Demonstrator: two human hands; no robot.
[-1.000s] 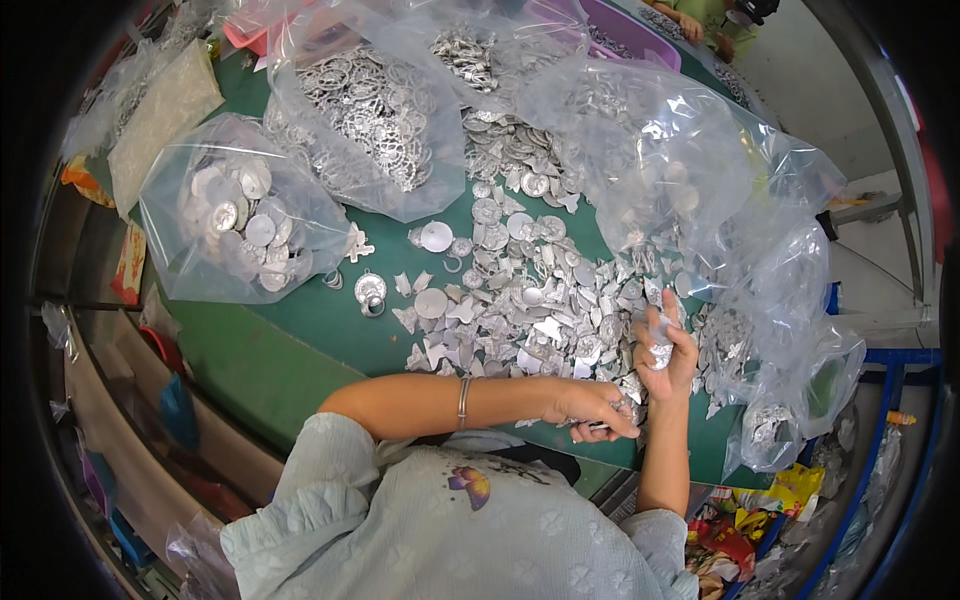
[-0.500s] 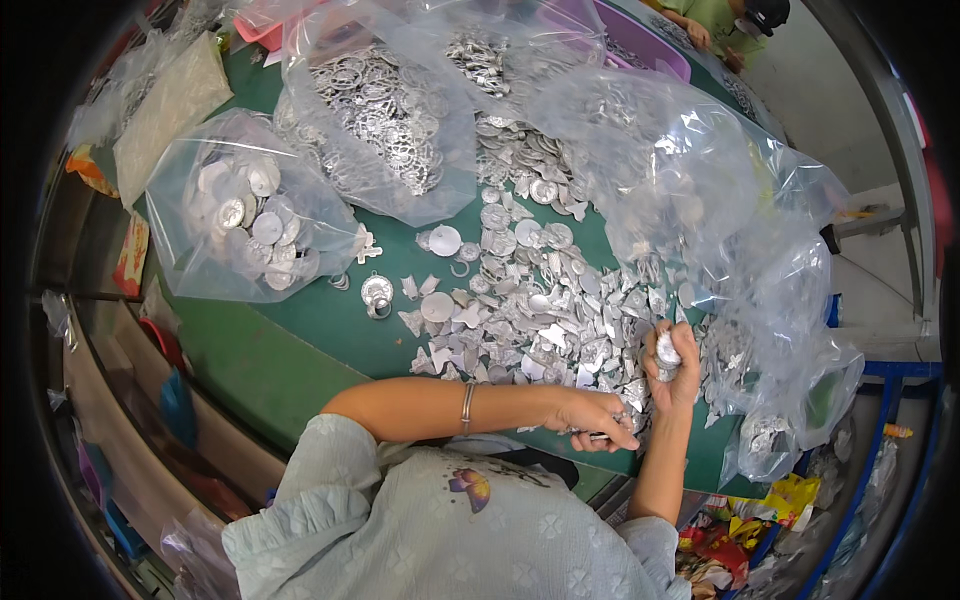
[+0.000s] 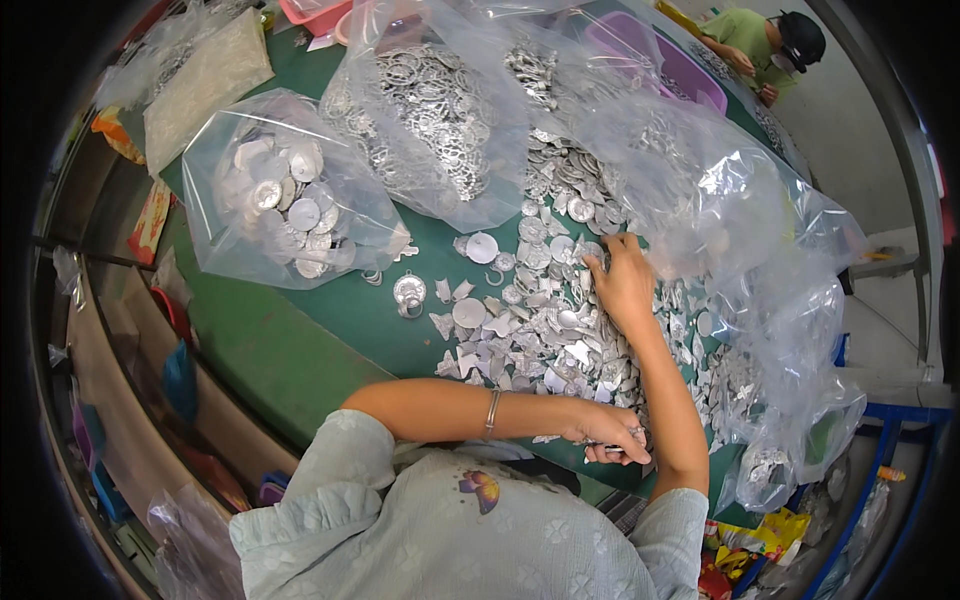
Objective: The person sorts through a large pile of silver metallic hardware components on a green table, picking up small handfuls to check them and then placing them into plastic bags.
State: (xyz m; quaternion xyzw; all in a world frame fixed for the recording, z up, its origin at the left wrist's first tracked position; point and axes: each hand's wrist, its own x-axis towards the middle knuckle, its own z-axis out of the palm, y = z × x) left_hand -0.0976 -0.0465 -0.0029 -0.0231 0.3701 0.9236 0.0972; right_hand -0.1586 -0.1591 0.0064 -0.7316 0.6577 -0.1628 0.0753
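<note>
A heap of small silvery metal pieces (image 3: 540,330) lies spread on the green table (image 3: 290,350). My right hand (image 3: 622,285) rests palm down on the far side of the heap, with its fingers apart among the pieces. Close to my body, at the heap's near edge, my left hand (image 3: 610,442) is closed around a few small metal pieces; a bracelet circles that wrist. A loose round disc (image 3: 482,247) and a ring-shaped piece (image 3: 409,291) lie just left of the heap.
A clear bag of round discs (image 3: 285,200) sits at the left and a bag of ring-shaped parts (image 3: 430,130) behind it. A large crumpled clear bag (image 3: 730,210) covers the right side. Another person in green (image 3: 755,45) works beyond purple basins (image 3: 665,65).
My right hand has moved from the near right edge of the heap up and away to its far side. My left hand has stayed near my body.
</note>
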